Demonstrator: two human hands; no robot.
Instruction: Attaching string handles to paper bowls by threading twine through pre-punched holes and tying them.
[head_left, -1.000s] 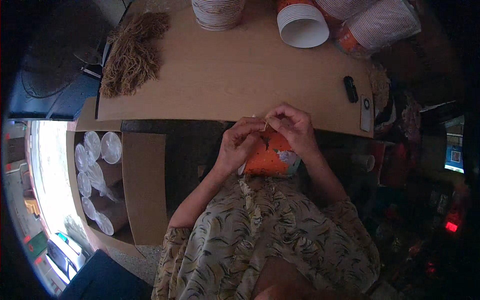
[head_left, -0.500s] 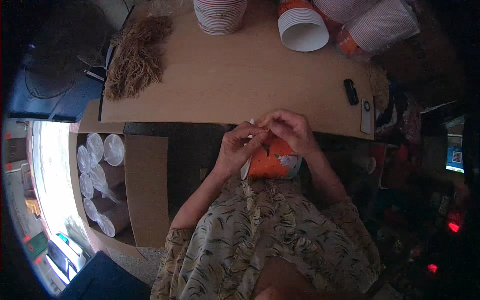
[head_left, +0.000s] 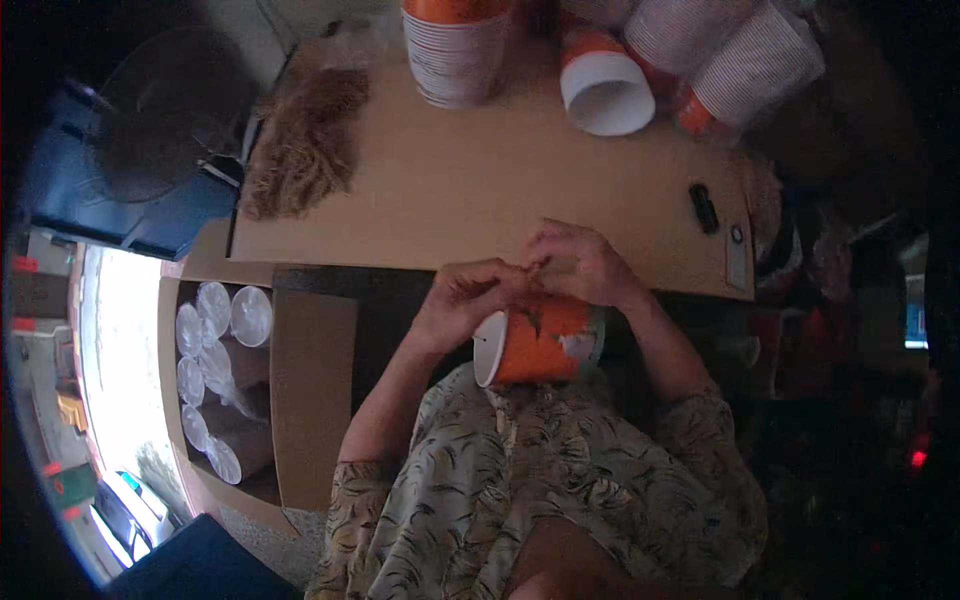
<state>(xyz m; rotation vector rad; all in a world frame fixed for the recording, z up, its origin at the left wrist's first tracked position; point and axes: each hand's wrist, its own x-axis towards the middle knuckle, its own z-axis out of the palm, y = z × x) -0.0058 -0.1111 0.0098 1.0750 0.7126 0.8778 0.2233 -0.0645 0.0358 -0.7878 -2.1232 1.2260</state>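
Observation:
An orange paper cup (head_left: pixel 540 342) with a white rim and a pale printed patch lies on its side against my lap, its rim turned left. My left hand (head_left: pixel 462 300) is closed over the rim end, thumb and fingers pinched together. The fingers of my right hand (head_left: pixel 585 266) are bent and closed above the cup's upper side, and their tips meet those of the left. Whatever sits between the fingertips is too small and blurred to make out. A short dark strand or mark shows on the cup just below them.
The cardboard-topped table (head_left: pixel 450 200) holds a bundle of brown fibre strings (head_left: pixel 305 150), a stack of cups (head_left: pixel 455 60), a tipped cup stack (head_left: pixel 607 95), wrapped cups (head_left: pixel 757 65) and a small black object (head_left: pixel 703 207). An open carton (head_left: pixel 315 400) of plastic-wrapped cylinders stands at left.
The whole view has shifted, so the table's things sit lower. The cup's rim opening shows more fully, and my left hand has moved slightly left and down. Both hands remain pinched together.

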